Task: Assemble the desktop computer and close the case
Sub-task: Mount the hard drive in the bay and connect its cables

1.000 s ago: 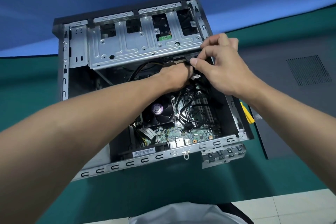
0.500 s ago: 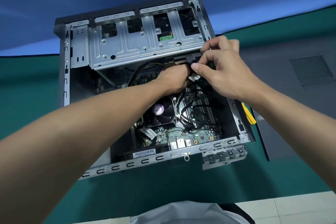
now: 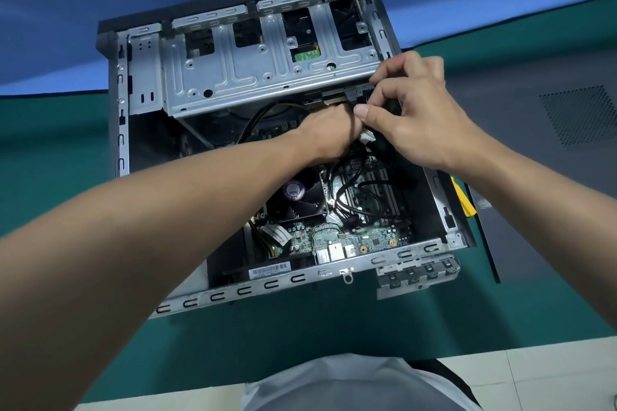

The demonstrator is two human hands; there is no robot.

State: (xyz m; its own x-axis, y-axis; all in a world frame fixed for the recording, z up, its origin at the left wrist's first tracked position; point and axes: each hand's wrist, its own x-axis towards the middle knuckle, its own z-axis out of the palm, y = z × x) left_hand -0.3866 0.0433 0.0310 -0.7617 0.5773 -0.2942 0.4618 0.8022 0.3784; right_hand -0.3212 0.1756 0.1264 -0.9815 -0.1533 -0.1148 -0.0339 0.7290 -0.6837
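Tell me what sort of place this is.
Probably a computer repair or training bench: an open grey metal desktop case, green motherboard exposed, lies on a green mat beside a dark grey side panel.

Bare forearms point(image 3: 167, 227) run back from the left grip point(image 3: 329, 133) and the right grip point(image 3: 417, 117). The right grip's thumbnail point(image 3: 360, 109) is cut short. Well below both grips, nearest the camera, a white shirt point(image 3: 334, 384) with soft folds covers the torso.
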